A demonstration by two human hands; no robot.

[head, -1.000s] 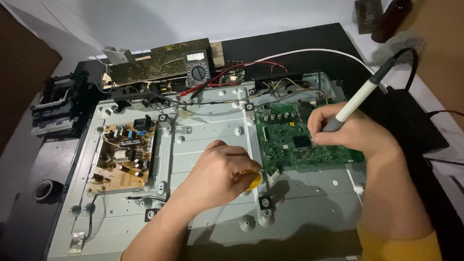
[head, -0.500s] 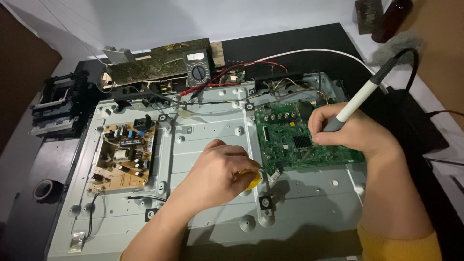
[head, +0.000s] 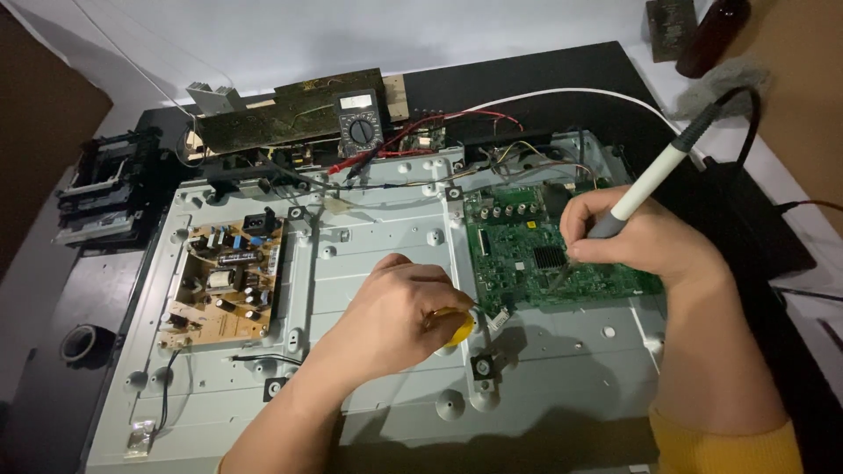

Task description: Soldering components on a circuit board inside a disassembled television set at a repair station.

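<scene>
My left hand (head: pixel 399 307) is closed round a small yellow item (head: pixel 457 326), resting on the metal chassis (head: pixel 378 237) just beside the green board's lower-left corner; what the item is, I cannot tell. My right hand (head: pixel 645 241) grips the iron (head: pixel 650 184) pen-style, low on the dark barrel, tip down on the green board (head: pixel 527 254) near its black chip.

Handling, est.:
- Iron: light, stiff, cord trails off to the rear right. Hold by barrel only; tip end prob. hot.
- Green board: thin, rigid, fragile; small parts and fine tracks. Sits in the chassis' right bay. Light tip pressure only.

Chassis acts as tray: right bay holds green board, left bay holds tan board (head: pixel 224 281) w/ bulky components, centre is bare metal.

Further back: multimeter (head: pixel 358 127) standing at the chassis' rear edge, red and black leads (head: pixel 395 151) trailing from it. Far right, a dark bottle (head: pixel 711 35).
</scene>
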